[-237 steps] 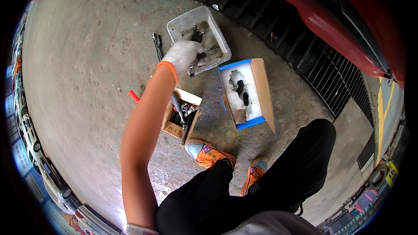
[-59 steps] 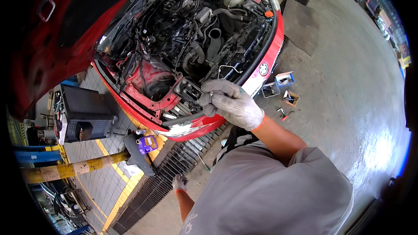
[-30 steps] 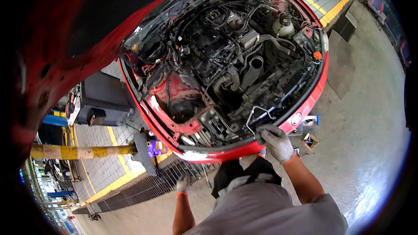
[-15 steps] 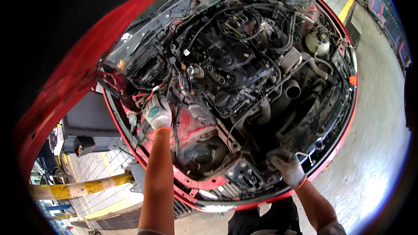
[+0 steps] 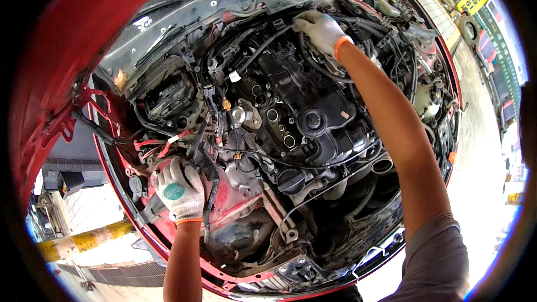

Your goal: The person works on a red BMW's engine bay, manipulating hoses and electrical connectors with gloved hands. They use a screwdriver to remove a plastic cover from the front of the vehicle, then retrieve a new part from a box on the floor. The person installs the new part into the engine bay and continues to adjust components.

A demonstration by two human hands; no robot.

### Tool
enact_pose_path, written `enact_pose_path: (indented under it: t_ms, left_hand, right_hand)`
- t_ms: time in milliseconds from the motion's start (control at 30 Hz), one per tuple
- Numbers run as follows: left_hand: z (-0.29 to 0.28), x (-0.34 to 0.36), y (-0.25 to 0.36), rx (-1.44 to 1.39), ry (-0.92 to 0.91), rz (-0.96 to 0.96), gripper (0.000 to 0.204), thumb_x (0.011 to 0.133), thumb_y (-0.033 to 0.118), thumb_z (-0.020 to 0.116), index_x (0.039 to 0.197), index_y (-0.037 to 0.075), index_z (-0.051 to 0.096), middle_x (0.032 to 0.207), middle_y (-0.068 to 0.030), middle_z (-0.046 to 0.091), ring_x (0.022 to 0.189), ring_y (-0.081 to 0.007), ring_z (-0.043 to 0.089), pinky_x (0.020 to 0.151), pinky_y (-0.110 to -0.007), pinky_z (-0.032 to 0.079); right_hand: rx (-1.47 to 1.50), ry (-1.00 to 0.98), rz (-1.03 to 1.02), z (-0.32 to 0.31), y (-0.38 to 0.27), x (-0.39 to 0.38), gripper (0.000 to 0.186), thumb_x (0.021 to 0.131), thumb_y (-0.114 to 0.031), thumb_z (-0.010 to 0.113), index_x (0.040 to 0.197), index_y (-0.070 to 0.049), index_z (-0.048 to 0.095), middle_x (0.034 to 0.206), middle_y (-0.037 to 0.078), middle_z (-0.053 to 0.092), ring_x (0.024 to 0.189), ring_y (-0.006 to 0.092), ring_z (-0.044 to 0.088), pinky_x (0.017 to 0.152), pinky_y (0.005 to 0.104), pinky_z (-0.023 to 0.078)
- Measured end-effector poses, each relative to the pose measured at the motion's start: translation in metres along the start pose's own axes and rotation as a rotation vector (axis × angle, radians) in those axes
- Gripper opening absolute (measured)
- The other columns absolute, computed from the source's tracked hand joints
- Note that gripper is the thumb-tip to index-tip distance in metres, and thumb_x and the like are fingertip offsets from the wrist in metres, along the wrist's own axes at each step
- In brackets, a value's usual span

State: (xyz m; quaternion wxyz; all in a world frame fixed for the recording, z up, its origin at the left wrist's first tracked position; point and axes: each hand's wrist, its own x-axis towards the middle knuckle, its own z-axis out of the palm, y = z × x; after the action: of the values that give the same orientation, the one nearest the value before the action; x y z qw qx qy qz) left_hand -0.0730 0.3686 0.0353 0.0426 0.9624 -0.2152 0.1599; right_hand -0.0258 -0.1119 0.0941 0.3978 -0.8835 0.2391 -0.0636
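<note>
My right hand (image 5: 319, 32), in a white work glove with an orange cuff, reaches across to the far side of the engine. Its fingers are closed round a black hose (image 5: 269, 45) near the back edge of the dark engine cover (image 5: 313, 92). My left hand (image 5: 180, 191), gloved alike with a green patch on its back, rests on the red inner fender (image 5: 226, 190). Its fingers curl over beside a black wiring harness (image 5: 210, 176), below some red cables (image 5: 168, 144); what lies under them is hidden.
The raised red hood (image 5: 67, 67) rises at the left. Round metal openings (image 5: 273, 115) show left of the engine cover. A pale coolant tank (image 5: 428, 102) sits at the right. A bent white rod (image 5: 369, 257) lies on the front edge. Outside stands a yellow-and-white post (image 5: 92, 240).
My right hand has moved from the front edge to the hose at the engine's far side. My left hand stays by the harness, its fingers now more curled. The view has shifted closer.
</note>
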Motion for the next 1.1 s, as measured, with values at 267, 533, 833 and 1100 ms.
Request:
enact_pose_path:
  t_ms: [267, 533, 833, 1100]
  left_hand:
    - [0.003, 0.005, 0.004, -0.042, 0.015, 0.026, 0.035, 0.096, 0.025, 0.053, 0.119, 0.0, 0.062, 0.107, -0.0194, 0.066, 0.103, -0.0406, 0.061, 0.107, -0.053, 0.039]
    - [0.004, 0.004, 0.002, -0.036, -0.002, 0.005, 0.035, 0.094, 0.022, 0.054, 0.121, 0.0, 0.061, 0.107, -0.0197, 0.065, 0.103, -0.0408, 0.061, 0.105, -0.055, 0.04]
    - [0.004, 0.005, 0.002, -0.074, -0.038, -0.019, 0.037, 0.091, 0.024, 0.056, 0.119, 0.001, 0.061, 0.106, -0.0195, 0.064, 0.103, -0.0406, 0.06, 0.097, -0.053, 0.042]
    - [0.003, 0.005, 0.002, -0.053, -0.039, 0.028, 0.036, 0.095, 0.021, 0.051, 0.123, -0.001, 0.059, 0.108, -0.0215, 0.063, 0.1, -0.0422, 0.059, 0.093, -0.053, 0.043]
  right_hand:
    - [-1.196, -0.195, -0.444, 0.029, 0.041, 0.106, 0.029, 0.092, -0.023, 0.065, 0.114, -0.007, 0.077, 0.12, 0.015, 0.073, 0.113, 0.0314, 0.069, 0.096, 0.041, 0.055]
    - [-1.461, -0.215, -0.58, 0.022, 0.088, 0.162, 0.021, 0.088, -0.013, 0.064, 0.094, -0.01, 0.083, 0.1, 0.014, 0.079, 0.102, 0.0315, 0.075, 0.091, 0.0412, 0.058]
    - [-0.893, -0.042, -0.477, 0.04, 0.076, 0.193, 0.052, 0.107, -0.04, 0.045, 0.151, -0.012, 0.05, 0.159, 0.015, 0.046, 0.143, 0.037, 0.045, 0.12, 0.0412, 0.033]
    - [-0.972, -0.309, -0.422, 0.013, 0.065, 0.164, 0.042, 0.108, -0.032, 0.043, 0.142, -0.013, 0.06, 0.14, 0.021, 0.061, 0.119, 0.041, 0.064, 0.105, 0.0438, 0.049]
